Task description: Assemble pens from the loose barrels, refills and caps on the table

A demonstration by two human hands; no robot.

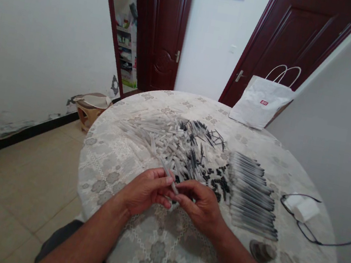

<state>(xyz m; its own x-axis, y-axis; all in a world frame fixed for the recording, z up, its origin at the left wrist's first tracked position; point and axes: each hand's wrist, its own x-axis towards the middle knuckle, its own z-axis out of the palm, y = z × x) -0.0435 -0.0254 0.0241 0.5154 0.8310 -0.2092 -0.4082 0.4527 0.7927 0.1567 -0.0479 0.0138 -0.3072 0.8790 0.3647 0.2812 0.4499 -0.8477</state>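
Note:
A slim, translucent pen barrel (166, 166) slants between my two hands above the near side of the pile. My left hand (148, 190) has it between thumb and fingers. At the lower end of the barrel, the thumb and fingertips of my right hand (200, 204) pinch it; whether a small part is there too is hidden. Just beyond lie loose pale pen tubes (149, 129), thin black-tipped refills (193, 163) and small black pen caps (220, 185). To the right, dark-ended pens (252, 194) lie side by side in a long row.
A patterned cloth covers the round table (106, 183). Eyeglasses (312, 239) and a white folded tissue (307, 209) lie at the right, with a dark round object (261, 252) nearer me. A white paper bag (263, 102) stands at the back right; a stool (89, 110) stands left.

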